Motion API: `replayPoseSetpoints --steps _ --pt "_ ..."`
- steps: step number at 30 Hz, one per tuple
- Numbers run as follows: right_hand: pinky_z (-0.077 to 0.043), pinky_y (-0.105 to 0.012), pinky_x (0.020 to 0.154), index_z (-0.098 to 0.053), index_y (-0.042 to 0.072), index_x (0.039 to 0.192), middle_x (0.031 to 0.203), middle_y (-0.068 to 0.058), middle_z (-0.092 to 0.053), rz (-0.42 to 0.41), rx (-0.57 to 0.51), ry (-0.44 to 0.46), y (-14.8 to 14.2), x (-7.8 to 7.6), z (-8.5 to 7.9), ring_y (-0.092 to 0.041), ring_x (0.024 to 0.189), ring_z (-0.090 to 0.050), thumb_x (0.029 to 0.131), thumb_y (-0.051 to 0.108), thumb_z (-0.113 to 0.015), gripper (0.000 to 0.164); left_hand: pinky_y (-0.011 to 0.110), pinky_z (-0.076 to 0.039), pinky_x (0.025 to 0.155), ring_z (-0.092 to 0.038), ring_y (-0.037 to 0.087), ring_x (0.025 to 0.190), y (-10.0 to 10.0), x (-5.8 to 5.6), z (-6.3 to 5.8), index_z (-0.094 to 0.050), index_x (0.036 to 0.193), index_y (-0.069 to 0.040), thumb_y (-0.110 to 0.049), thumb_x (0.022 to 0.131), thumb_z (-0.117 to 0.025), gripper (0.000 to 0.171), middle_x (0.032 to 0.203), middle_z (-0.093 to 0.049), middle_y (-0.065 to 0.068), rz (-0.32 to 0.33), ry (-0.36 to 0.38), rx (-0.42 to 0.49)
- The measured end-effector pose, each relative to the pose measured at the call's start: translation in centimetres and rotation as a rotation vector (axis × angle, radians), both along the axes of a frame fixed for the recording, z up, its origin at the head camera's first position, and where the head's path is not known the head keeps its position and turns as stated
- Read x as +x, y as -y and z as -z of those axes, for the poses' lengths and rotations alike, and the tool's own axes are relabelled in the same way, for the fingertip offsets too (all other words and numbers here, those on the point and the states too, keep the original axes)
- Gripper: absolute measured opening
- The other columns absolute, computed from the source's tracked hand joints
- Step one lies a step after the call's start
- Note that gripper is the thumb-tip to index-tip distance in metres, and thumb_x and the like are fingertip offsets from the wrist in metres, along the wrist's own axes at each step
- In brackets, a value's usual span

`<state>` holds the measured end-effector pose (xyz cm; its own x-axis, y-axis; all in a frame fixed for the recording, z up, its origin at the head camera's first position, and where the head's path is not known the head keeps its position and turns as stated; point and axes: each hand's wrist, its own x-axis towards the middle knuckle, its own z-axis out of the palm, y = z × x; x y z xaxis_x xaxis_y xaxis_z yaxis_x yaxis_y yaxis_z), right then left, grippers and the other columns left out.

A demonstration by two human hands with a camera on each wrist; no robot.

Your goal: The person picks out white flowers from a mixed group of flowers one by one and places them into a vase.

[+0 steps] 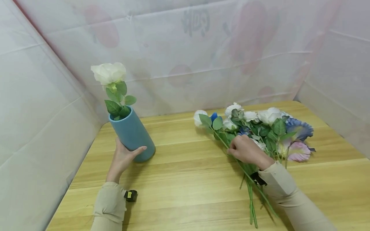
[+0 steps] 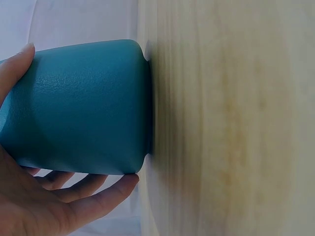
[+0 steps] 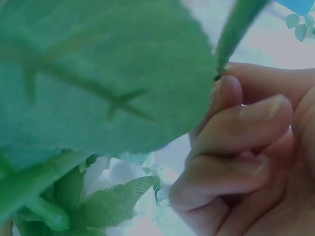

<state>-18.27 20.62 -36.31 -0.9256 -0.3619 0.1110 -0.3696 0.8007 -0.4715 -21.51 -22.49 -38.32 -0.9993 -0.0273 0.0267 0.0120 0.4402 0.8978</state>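
A blue vase (image 1: 133, 131) stands on the table at the left with one white rose (image 1: 109, 73) and its green leaves rising from the mouth. My left hand (image 1: 122, 157) grips the vase low on its side. The left wrist view shows the thumb on one side of the vase (image 2: 83, 105) and the fingers (image 2: 103, 199) on the other. Over the pile of flowers at the right, my right hand (image 1: 245, 149) pinches a long green stem (image 1: 221, 138) topped by a white flower (image 1: 200, 117). In the right wrist view curled fingers (image 3: 236, 132) meet at the stem (image 3: 236, 37), partly behind a large leaf (image 3: 98, 73).
Several white flowers (image 1: 268, 115), a blue one (image 1: 299, 128) and a pink one (image 1: 299, 151) lie heaped at the right, their stems (image 1: 251, 199) pointing toward the front. Printed cloth walls (image 1: 173, 57) enclose the wooden table (image 1: 185, 192) at the back and sides.
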Motion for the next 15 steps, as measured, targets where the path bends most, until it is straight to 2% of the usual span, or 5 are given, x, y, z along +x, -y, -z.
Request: replayPoseSetpoints --steps 8,11,15 --pt "-0.046 -0.03 0.053 -0.065 0.009 0.061 0.044 0.008 -0.04 0.03 -0.074 -0.009 -0.2 -0.15 -0.45 -0.011 0.037 -0.041 0.096 0.006 -0.069 0.036 0.06 -0.024 0.117 -0.023 0.042 0.147 0.01 0.12 0.22 0.01 0.159 -0.009 -0.024 0.088 -0.083 0.118 0.162 -0.015 0.024 0.0 0.004 0.003" --pt "-0.048 -0.032 0.052 -0.068 0.009 0.066 0.045 0.006 -0.046 0.036 -0.092 -0.008 -0.28 -0.07 -0.67 -0.014 0.038 -0.048 0.097 0.007 -0.068 0.031 0.06 -0.025 0.117 -0.024 0.043 0.147 -0.01 0.08 0.24 0.009 0.159 -0.009 -0.024 0.088 -0.083 0.117 0.161 -0.016 0.024 -0.001 0.0 -0.001" --pt "-0.05 -0.034 0.054 -0.069 0.01 0.069 0.049 0.002 -0.051 0.041 -0.123 -0.002 -0.28 0.14 -0.96 -0.015 0.04 -0.051 0.098 0.007 -0.066 0.029 0.061 -0.025 0.117 -0.025 0.043 0.146 -0.03 -0.03 0.3 0.008 0.159 -0.008 -0.024 0.088 -0.083 0.116 0.16 -0.018 0.025 0.001 -0.022 0.003"
